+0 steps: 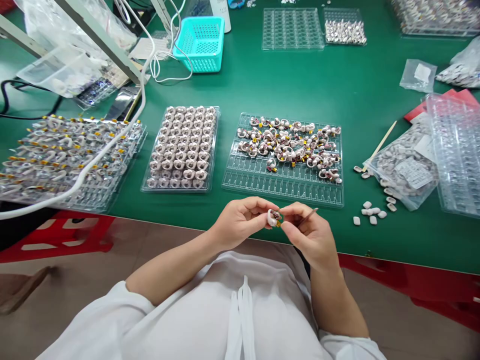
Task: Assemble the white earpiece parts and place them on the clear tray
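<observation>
Head view: A person in a white top sits at a green worktable, both hands meeting at its front edge.
Loaded tray, far left: Pale parts with yellow tabs crowd a transparent tray, crossed by a white cable; a translucent plastic box lies behind.
Housing tray: Rows of pale ring-like housings fill a second transparent tray.
Turquoise basket: Perforated and upright, it stands behind the housing tray, a white cord looping at its side.
Left hand: Thumb and forefinger pinch a small pale housing.
Held piece: Gripped just off the table's front edge, it shows a reddish-brown inside and a yellow tab.
Assembly tray: Similar tabbed pieces lie jumbled over its rear part, beyond the hands.
Right hand: Fingers drawn narrow around a slim brown tool, their tips close against the housing; whether they touch it cannot be told.
Loose caps: White rounded pieces lie scattered right of the hands, near a labelled plastic bag of similar pieces and a thin wooden stick.
Right edge: Transparent trays overlap red sheets.
</observation>
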A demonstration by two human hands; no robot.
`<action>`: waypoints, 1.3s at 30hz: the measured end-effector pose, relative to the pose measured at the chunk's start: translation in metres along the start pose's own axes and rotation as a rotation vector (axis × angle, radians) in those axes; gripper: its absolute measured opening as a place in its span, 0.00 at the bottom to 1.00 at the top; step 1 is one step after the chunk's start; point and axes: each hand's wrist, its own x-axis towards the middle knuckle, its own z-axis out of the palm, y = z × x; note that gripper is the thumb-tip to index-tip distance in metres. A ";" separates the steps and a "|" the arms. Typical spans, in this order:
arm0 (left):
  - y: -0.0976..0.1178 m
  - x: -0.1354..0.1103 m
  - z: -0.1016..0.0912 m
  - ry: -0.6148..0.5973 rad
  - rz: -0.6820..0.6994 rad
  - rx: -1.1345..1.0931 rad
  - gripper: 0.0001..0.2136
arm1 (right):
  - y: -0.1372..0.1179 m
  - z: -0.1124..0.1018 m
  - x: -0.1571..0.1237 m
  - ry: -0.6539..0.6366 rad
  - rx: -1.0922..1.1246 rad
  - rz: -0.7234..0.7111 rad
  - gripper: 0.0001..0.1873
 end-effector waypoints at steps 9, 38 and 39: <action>-0.009 0.000 0.001 0.025 0.072 0.080 0.10 | 0.004 -0.007 -0.008 -0.013 -0.005 0.101 0.06; -0.021 0.001 0.000 0.067 0.222 0.144 0.09 | 0.021 0.025 -0.010 0.215 0.263 0.058 0.09; -0.021 0.001 0.001 0.067 0.222 0.145 0.09 | 0.022 0.026 -0.010 0.218 0.265 0.058 0.09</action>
